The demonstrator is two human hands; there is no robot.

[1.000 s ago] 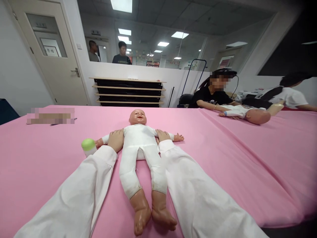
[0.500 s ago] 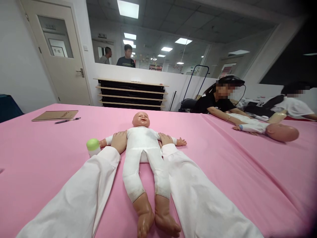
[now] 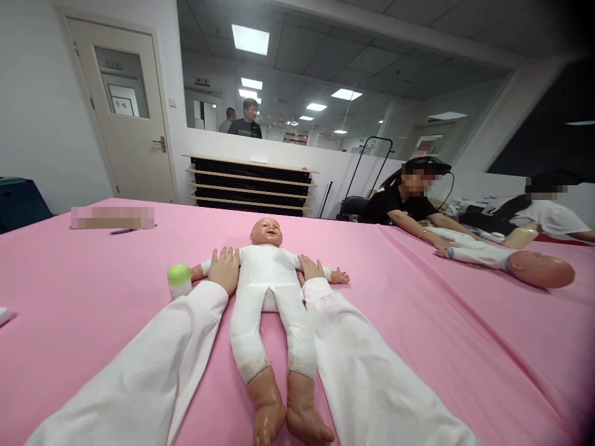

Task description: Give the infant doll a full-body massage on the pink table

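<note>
A baby doll (image 3: 267,266) with a white cloth body and bare plastic head, hands and feet lies on its back, feet towards me. My left hand (image 3: 224,270) rests on the doll's arm on the left, close by its torso, with the fingers stretched out and slightly apart. On the opposite arm lies my right hand (image 3: 310,267), its fingers also extended. Part of its thumb side is hidden against the doll. Beside my left wrist stands a small white bottle with a green cap (image 3: 179,280), near the doll's hand.
A pink cloth (image 3: 400,322) covers the table. A pen (image 3: 125,231) and a blurred-out flat item (image 3: 111,218) lie far left; a white object (image 3: 4,316) is at the left edge. At right, a co-worker (image 3: 409,192) reaches over another doll (image 3: 539,267).
My fingers have straightened and lifted a little from the doll's arms, most clearly on the left hand. The view has shifted slightly, and a person behind the window has moved.
</note>
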